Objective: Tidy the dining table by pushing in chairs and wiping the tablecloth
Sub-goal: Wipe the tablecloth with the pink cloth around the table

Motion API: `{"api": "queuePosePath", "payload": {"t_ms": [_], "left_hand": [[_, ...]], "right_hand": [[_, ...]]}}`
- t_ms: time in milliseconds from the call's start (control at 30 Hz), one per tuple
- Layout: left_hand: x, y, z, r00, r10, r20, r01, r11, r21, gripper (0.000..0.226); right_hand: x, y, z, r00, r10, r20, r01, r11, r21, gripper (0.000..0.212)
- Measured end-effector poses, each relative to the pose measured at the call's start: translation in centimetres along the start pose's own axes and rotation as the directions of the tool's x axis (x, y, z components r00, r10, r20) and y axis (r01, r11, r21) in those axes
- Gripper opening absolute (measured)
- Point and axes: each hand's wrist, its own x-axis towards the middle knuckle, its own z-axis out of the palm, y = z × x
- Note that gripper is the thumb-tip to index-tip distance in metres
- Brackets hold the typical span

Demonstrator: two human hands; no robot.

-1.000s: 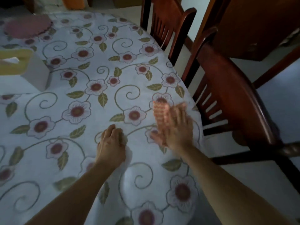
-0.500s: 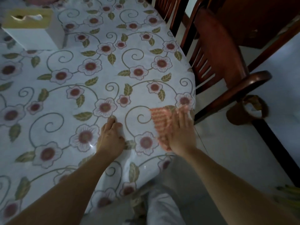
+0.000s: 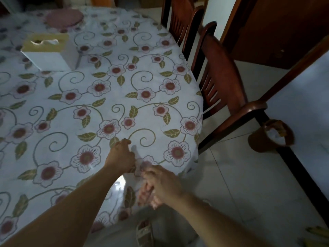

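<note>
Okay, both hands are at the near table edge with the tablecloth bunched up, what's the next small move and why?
Probably pull the tablecloth taut. The left hand pinches a raised fold, and the right hand grips the overhang at the edge, apparently still holding the pink cloth. Flatten it, then wipe.

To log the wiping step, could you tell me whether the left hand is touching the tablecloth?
Touching: the head view shows the left hand pinching a raised fold of the tablecloth near the table's edge.
</note>
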Motion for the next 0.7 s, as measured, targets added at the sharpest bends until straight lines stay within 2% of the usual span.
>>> {"api": "queuePosePath", "payload": {"t_ms": [67, 133, 267, 333, 500, 700], "left_hand": [[0.2, 2.3, 0.1, 1.0, -0.015, -0.023, 0.015, 1.0, -0.016, 0.046], [0.3, 5.0, 0.2, 0.997, -0.034, -0.067, 0.033, 0.999, -0.006, 0.045], [0.2, 11.0, 0.5, 0.988, -0.068, -0.139, 0.059, 0.996, -0.07, 0.048], [0.2, 13.8, 0.4, 0.978, -0.08, -0.19, 0.06, 0.992, -0.112, 0.049], [0.3, 20.0, -0.5, 0.951, -0.109, -0.291, 0.07, 0.987, -0.142, 0.049], [3.1, 24.2, -2.4, 0.94, -0.136, -0.312, 0.09, 0.984, -0.157, 0.05]], "right_hand": [[0.5, 2.5, -3.0, 0.998, 0.064, -0.012, -0.065, 0.997, -0.04, 0.063], [0.9, 4.8, -6.6, 0.996, 0.077, -0.038, -0.077, 0.997, -0.006, 0.06], [0.7, 8.3, -14.8, 0.997, 0.016, -0.076, -0.01, 0.996, 0.083, 0.026], [0.5, 9.5, -18.6, 0.995, 0.004, -0.098, 0.006, 0.995, 0.099, 0.021], [0.8, 11.8, -26.3, 0.991, -0.065, -0.115, 0.075, 0.994, 0.083, 0.034], [4.5, 15.6, -32.5, 0.976, -0.101, -0.195, 0.117, 0.991, 0.069, 0.048]]}}
